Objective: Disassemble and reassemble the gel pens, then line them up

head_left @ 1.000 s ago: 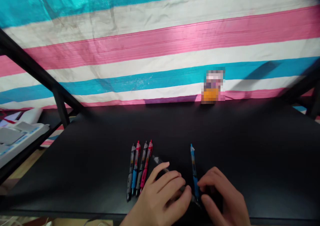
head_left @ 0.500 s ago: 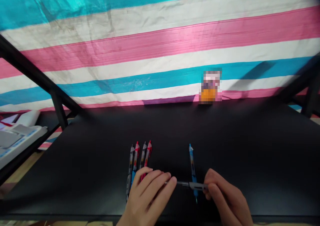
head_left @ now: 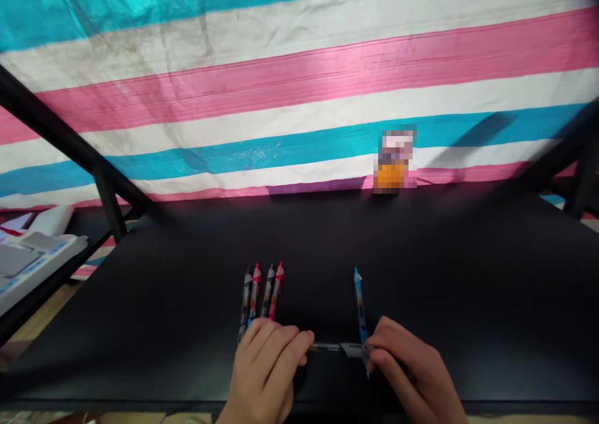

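Observation:
Held level between my two hands is a pen with a clear barrel and a grey grip. My left hand is closed around its left end, which the fingers hide. At the other end, my right hand pinches the pen by the grey grip, covering its tip. A blue pen lies beneath the held pen, partly behind my right hand. Beyond my left hand several pens lie side by side, among them a black pen and a red pen; my hand covers their lower parts.
The black table has a striped plastic sheet behind it. Black frame bars slope along the left and right sides. A blurred-out orange and white item stands at the back. White equipment sits at the left edge.
My right hand has shifted left with the pen, closer to my left hand. The fingers of my left hand have curled in more. The pens on the table lie as before.

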Demonstrator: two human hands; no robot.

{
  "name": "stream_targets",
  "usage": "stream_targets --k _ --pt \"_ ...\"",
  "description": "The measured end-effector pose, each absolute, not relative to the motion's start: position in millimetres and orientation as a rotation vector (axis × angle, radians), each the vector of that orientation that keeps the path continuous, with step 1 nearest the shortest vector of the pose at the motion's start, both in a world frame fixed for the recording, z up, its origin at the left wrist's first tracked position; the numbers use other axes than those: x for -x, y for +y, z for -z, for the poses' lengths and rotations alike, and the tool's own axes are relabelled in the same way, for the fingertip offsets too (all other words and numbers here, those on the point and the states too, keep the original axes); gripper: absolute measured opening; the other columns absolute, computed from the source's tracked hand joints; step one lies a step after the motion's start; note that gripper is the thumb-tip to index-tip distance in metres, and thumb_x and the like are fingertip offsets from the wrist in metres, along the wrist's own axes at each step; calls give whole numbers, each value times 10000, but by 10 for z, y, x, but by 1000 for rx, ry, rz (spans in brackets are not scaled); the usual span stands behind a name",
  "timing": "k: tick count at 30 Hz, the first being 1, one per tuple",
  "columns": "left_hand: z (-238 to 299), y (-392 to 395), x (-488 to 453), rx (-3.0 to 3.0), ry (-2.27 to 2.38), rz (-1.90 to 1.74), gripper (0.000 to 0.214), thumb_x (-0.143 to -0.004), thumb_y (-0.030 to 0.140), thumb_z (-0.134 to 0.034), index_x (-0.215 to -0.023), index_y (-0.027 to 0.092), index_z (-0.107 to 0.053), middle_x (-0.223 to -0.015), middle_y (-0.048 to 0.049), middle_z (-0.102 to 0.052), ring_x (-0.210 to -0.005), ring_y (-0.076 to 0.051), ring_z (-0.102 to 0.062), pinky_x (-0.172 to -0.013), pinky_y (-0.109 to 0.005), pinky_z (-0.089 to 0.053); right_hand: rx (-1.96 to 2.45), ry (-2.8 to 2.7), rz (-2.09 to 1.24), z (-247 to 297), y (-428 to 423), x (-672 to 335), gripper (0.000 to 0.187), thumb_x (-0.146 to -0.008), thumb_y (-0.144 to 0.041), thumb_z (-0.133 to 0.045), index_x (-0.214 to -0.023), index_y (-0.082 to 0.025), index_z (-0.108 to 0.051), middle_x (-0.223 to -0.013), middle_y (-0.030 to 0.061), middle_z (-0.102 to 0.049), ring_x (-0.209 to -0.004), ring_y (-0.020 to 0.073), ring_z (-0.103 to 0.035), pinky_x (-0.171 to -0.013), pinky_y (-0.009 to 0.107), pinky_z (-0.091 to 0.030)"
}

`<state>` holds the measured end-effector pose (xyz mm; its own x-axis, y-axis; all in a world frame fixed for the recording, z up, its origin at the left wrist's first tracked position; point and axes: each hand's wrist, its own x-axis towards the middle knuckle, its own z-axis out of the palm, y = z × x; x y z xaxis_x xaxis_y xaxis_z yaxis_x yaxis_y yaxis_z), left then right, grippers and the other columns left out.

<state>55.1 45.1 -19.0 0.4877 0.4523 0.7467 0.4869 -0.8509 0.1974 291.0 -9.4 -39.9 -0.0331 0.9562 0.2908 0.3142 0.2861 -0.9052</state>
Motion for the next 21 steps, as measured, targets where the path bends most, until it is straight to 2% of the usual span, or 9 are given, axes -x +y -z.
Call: stream_targets --k 2,5,8,10,13,15,19,21 --pt "200 447 -528 2706 -871 1303 348 -853 -126 -518 -1081 51 -713 -876 -110 -696 -754 -185 -572 -666 -325 -454 1203 -1559 -791 418 -84 -2903 315 -1083 -287 -545 -793 -228 -651 -716 -3 -570 -647 154 -584 -607 257 -415" --pt "200 456 -505 2759 -912 1252 339 -849 -105 -494 -1055 71 -697 -815 -95 -677 -696 -183 -543 -619 -322 -432 1188 -1542 -731 469 -74 -2888 141 -1015 -198 -632 -923 -253 -723 -755 0 -636 -676 167 -597 -621 258 -437" --pt "182 476 -506 2779 -946 1227 308 -876 -72 -471 -1026 102 -677 -766 -70 -661 -650 -180 -543 -587 -316 -427 1177 -1504 -695 511 -82 -2871 184 -968 -144 -674 -1053 -281 -761 -784 0 -681 -700 177 -605 -642 262 -457" --pt "167 480 -508 2753 -966 1223 263 -936 -18 -474 -1041 116 -674 -769 -63 -676 -645 -179 -569 -597 -314 -458 1196 -1469 -714 511 -96 -2864 154 -969 -172 -686 -1023 -287 -775 -776 -2 -675 -687 174 -603 -633 259 -457" --pt "163 457 -494 2699 -1011 1189 209 -1038 135 -497 -1136 122 -681 -860 -83 -734 -754 -197 -662 -731 -326 -549 1276 -1391 -762 472 -118 -2863 101 -986 -260 -682 -960 -282 -777 -769 -8 -635 -653 160 -587 -609 251 -440" --pt "184 427 -470 2666 -1051 1179 221 -1055 188 -512 -1181 127 -683 -949 -100 -759 -879 -208 -701 -857 -332 -568 1327 -1340 -800 437 -129 -2865 145 -1007 -295 -648 -910 -269 -752 -754 -14 -596 -636 152 -564 -598 251 -417" --pt "253 390 -413 2613 -1072 1233 209 -1026 93 -548 -1148 157 -706 -1004 -79 -773 -979 -172 -716 -1020 -305 -529 1353 -1261 -855 393 -138 -2869 338 -1063 -322 -537 -750 -236 -631 -719 -21 -540 -621 145 -517 -594 260 -372" --pt "258 401 -404 2615 -1062 1267 202 -1037 89 -545 -1124 158 -713 -979 -67 -776 -952 -155 -726 -1030 -292 -528 1342 -1250 -878 390 -140 -2869 397 -1081 -336 -505 -706 -228 -579 -706 -21 -528 -620 145 -504 -596 266 -357"
